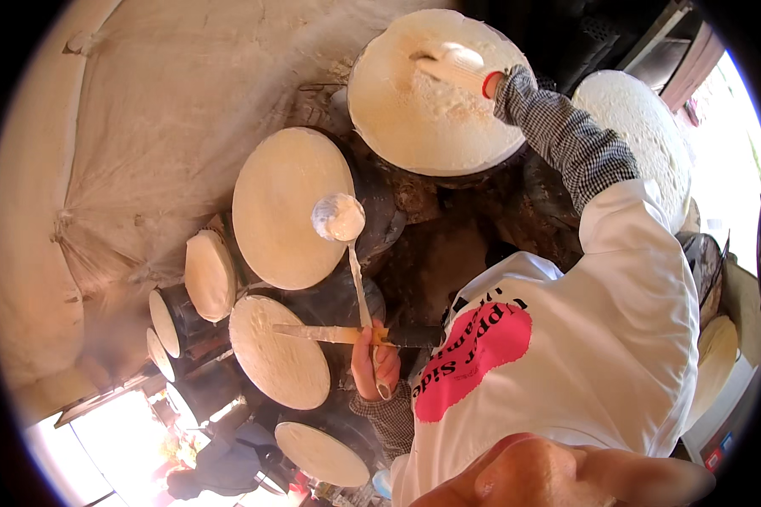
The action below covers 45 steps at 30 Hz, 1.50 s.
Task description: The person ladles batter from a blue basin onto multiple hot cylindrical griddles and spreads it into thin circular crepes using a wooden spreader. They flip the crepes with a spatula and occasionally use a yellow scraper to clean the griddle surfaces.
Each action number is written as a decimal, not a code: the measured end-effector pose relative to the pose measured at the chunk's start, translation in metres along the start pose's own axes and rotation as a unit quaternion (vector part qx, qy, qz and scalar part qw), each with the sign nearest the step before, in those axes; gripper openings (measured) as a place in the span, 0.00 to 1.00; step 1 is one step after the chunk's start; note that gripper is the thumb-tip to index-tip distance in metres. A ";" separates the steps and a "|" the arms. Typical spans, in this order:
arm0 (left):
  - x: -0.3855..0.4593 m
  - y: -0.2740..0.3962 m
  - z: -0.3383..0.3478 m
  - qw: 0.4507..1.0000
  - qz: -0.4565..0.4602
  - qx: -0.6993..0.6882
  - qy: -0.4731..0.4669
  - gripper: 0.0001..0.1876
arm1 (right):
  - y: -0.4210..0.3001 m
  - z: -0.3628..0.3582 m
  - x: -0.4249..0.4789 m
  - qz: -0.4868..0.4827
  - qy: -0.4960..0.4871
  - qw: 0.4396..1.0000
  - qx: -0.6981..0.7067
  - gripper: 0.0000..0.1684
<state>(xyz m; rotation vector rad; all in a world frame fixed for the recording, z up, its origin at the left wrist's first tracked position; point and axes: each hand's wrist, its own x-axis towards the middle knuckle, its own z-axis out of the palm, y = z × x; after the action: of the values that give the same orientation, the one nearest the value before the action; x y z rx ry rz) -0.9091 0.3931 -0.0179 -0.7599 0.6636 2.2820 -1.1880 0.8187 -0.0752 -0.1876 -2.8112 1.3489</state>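
My left hand (375, 364) grips a long-handled metal ladle (359, 282), its bowl heaped with pale batter. A flat-bladed scraper (320, 333) with a black handle crosses the ladle in that same hand, its blade smeared with batter. The ladle bowl hangs over the edge of a pale-coated round griddle (279, 203). Farther up, my right hand (460, 60), in a white glove with a red cuff, is over a larger griddle (431, 142). Pale, patchily browned batter covers that griddle. Blur hides the right fingers and the brown shape beside them.
Another pale-coated griddle (273, 374) lies under the scraper tip, and one (320, 453) below it. Several more discs line the left. At right is a bubbled griddle (637, 130). Cloudy sheeting (165, 127) hangs at upper left. A person in dark clothing (225, 459) is at lower left.
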 end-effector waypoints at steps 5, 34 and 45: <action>0.014 -0.013 0.034 0.995 0.040 -0.080 0.042 0.18 | 0.062 -0.003 0.109 -0.151 0.177 0.928 -0.293 0.20; -0.018 -0.026 -0.026 0.994 -0.028 0.093 -0.045 0.15 | -0.104 -0.167 -0.247 -0.251 0.244 0.923 -0.162 0.11; -0.072 -0.048 -0.035 0.966 -0.190 0.121 -0.129 0.19 | -0.165 -0.242 -0.495 -0.036 0.273 0.928 -0.253 0.13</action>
<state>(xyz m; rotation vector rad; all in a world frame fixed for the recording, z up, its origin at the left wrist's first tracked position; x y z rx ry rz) -0.8179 0.3741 -0.0074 -0.4202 0.6019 1.8638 -0.6965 0.8472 0.2226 -0.3891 -2.5638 0.4250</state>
